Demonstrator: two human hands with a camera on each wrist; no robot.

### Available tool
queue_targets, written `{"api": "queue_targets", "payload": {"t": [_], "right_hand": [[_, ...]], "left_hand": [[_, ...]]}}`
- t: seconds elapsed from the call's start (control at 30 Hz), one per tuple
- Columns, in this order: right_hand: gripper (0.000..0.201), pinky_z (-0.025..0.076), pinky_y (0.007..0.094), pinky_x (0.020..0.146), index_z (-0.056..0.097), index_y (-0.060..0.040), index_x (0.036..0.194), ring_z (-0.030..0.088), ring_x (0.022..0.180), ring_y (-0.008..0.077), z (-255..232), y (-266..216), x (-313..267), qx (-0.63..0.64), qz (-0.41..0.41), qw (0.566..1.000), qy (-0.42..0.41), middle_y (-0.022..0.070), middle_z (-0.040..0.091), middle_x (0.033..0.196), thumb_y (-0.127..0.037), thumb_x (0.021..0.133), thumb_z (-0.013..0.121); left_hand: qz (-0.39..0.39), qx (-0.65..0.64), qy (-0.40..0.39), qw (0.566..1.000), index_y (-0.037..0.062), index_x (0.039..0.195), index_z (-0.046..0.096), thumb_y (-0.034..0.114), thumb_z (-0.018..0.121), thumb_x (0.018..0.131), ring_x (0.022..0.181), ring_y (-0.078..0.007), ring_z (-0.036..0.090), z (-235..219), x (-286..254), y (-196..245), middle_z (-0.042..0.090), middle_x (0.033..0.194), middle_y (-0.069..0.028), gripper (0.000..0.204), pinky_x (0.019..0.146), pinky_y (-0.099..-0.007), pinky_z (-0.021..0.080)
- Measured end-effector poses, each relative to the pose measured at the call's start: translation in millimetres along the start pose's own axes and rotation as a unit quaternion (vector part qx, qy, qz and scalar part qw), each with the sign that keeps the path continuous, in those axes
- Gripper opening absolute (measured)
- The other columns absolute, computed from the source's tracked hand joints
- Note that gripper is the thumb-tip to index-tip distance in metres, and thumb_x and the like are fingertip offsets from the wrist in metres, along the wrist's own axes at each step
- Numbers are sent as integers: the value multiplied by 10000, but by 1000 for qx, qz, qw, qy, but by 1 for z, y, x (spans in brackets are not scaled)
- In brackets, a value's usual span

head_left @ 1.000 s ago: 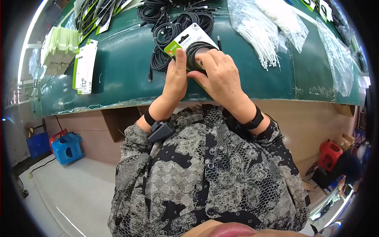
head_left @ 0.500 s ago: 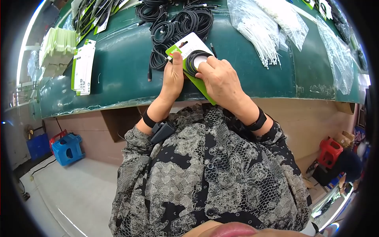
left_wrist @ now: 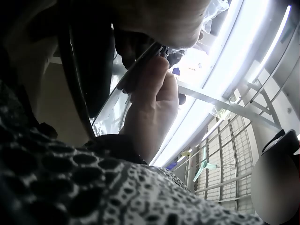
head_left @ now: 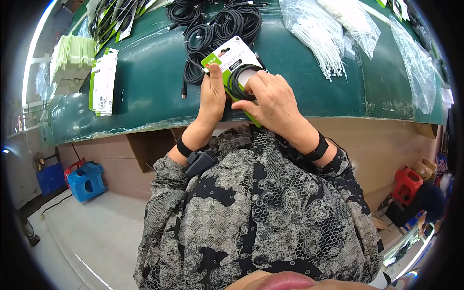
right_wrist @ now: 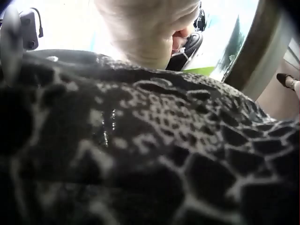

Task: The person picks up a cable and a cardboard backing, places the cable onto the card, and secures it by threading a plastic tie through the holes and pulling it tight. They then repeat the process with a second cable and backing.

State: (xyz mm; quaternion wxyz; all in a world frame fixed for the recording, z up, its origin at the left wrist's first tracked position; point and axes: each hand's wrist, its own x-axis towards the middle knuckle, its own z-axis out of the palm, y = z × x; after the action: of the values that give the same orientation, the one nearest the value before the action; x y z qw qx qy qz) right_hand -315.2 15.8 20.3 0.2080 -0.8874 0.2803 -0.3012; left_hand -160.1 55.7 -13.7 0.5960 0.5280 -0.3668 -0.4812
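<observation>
My left hand grips a white and green packaging card by its left side, thumb up along the edge. A coiled black cable lies against the card's front. At the coil's right side, my right hand has its fingers curled into the ring, and its thumb sticks out to the left below. The card's green lower end shows beneath the hands. In the left wrist view the left hand appears dark, its thumb raised. The right wrist view shows part of the right hand beside the black coil.
Behind the card, more coiled black cables lie on the green table. To the left are a few flat cards and a pale green card stack. Bagged white cable ties lie to the right.
The card with the coil has shifted slightly down and left, showing more of its printed front. My right thumb tucked in, then spread out again; the right fingers moved lower on the coil.
</observation>
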Motion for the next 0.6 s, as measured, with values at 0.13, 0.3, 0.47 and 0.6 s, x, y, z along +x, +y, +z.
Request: {"api": "queue_targets", "payload": {"t": [0.13, 0.3, 0.47, 0.6], "right_hand": [[201, 396, 367, 695, 548, -72, 873, 547, 752, 264, 7, -3, -3, -27, 13, 999, 41, 78, 568, 820, -169, 766, 688], [187, 390, 371, 766, 569, -76, 906, 552, 850, 260, -4, -1, -5, -42, -12, 999, -6, 68, 592, 866, -125, 763, 679], [183, 382, 369, 787, 585, -76, 909, 549, 887, 244, -16, 16, -13, -95, -72, 993, 13, 53, 589, 859, -94, 750, 675], [187, 382, 362, 789, 605, -76, 915, 554, 875, 231, -11, 12, -16, -71, -39, 996, 41, 46, 588, 861, -81, 741, 670]], "left_hand": [[-23, -30, -21, 999, -19, 1276, 457, 515, 302, 986, 983, -169, 620, 6, -7, 14, 602, 1139, -112, 628, 803, -281, 520], [-106, -126, -67, 984, -6, 1226, 498, 390, 428, 989, 928, -165, 634, -9, -9, 15, 615, 1082, -104, 467, 729, -300, 565], [-105, -141, -49, 983, 4, 1223, 492, 178, 598, 929, 921, -187, 641, -11, -12, 17, 607, 1094, -107, 358, 740, -335, 588], [-94, -148, 7, 984, 1, 1210, 498, 96, 625, 900, 915, -188, 641, 0, -16, 7, 609, 1074, -98, 348, 743, -331, 590]]}}
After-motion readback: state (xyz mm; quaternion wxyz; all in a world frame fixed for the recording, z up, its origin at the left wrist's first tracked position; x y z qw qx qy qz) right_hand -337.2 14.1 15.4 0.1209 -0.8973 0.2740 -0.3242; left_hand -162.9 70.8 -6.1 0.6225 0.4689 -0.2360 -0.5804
